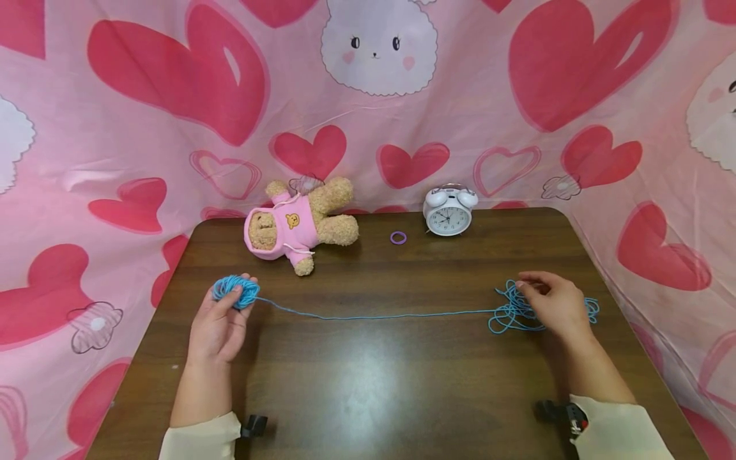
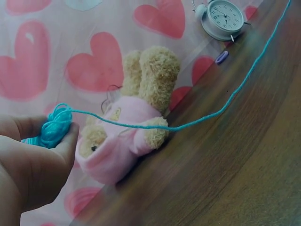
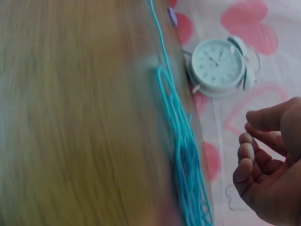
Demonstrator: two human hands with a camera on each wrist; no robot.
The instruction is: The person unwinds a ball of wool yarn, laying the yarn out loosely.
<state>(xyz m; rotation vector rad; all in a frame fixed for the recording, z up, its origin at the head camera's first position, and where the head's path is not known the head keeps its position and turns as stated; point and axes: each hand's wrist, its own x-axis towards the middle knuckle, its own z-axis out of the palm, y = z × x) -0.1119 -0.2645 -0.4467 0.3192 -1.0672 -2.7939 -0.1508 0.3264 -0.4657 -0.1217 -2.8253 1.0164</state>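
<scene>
A small ball of blue yarn point(image 1: 236, 291) is gripped between the thumb and fingers of my left hand point(image 1: 215, 332), over the left side of the table. From it one strand point(image 1: 374, 317) runs across to a loose tangle of the same yarn point(image 1: 508, 314) at the right. My right hand point(image 1: 554, 306) is over that tangle, hiding part of it in the head view. Seen from the right wrist, its fingers point(image 3: 245, 153) curl loosely beside the thumb with no yarn between them. The left wrist view shows the ball point(image 2: 57, 125) wrapped in several turns.
A teddy bear in a pink hoodie point(image 1: 299, 223) lies at the back left of the brown table point(image 1: 368, 396). Toward the back centre are a purple ring point(image 1: 398, 237) and a white twin-bell alarm clock point(image 1: 448, 214). A pink heart-print cloth point(image 1: 368, 121) hangs behind.
</scene>
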